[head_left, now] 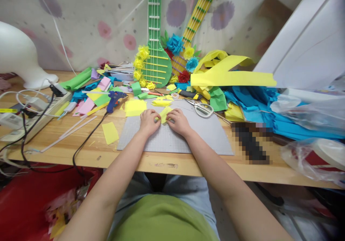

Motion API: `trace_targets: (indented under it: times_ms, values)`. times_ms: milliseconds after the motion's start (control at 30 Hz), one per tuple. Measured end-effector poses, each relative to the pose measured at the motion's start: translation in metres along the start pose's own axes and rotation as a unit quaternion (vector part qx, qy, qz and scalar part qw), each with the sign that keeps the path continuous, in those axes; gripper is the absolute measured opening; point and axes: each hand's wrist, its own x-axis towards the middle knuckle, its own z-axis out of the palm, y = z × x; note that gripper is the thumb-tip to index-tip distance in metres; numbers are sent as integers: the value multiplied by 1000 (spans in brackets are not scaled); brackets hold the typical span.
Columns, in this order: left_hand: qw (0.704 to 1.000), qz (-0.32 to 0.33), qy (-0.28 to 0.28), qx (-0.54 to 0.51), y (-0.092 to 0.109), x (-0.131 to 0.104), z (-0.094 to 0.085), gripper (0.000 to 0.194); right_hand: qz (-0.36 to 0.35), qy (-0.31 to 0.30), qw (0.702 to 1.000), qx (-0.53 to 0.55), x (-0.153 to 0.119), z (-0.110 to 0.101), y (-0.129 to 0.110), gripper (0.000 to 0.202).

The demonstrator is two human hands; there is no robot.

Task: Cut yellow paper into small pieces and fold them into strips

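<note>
Between my two hands is a small piece of yellow crepe paper [164, 115], low over a grey cutting mat [172, 140]. My left hand [150, 121] pinches its left edge, and my right hand [178, 121] grips the right edge. Just beyond the hands lie several folded yellow strips [161, 102]. A stack of yellow paper squares [135, 107] rests at the mat's upper left corner. One loose yellow paper piece [110, 133] is on the wooden table left of the mat. White-handled scissors [203, 110] lie to the right of my right hand.
A blue glue gun [113, 101] with its cord is left of the mat, near a power strip [51, 108]. Green [157, 65] and yellow [199, 14] paper guitars lean at the back. Blue crepe paper [258, 108] is heaped right. A white foam head [18, 54] stands left.
</note>
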Motion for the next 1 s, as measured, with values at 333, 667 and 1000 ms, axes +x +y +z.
trace_targets:
  times_ms: [333, 667, 1000]
  values:
    - [1000, -1, 4, -5, -1, -1, 1, 6, 48, -32, 998, 29, 1, 5, 0, 9]
    - [1000, -12, -2, -7, -1, 0, 2, 7, 158, -9, 987, 17, 7, 12, -4, 11]
    - [1000, -22, -9, -6, 2, -1, -2, 7, 177, 5, 984, 2, 9, 13, -7, 11]
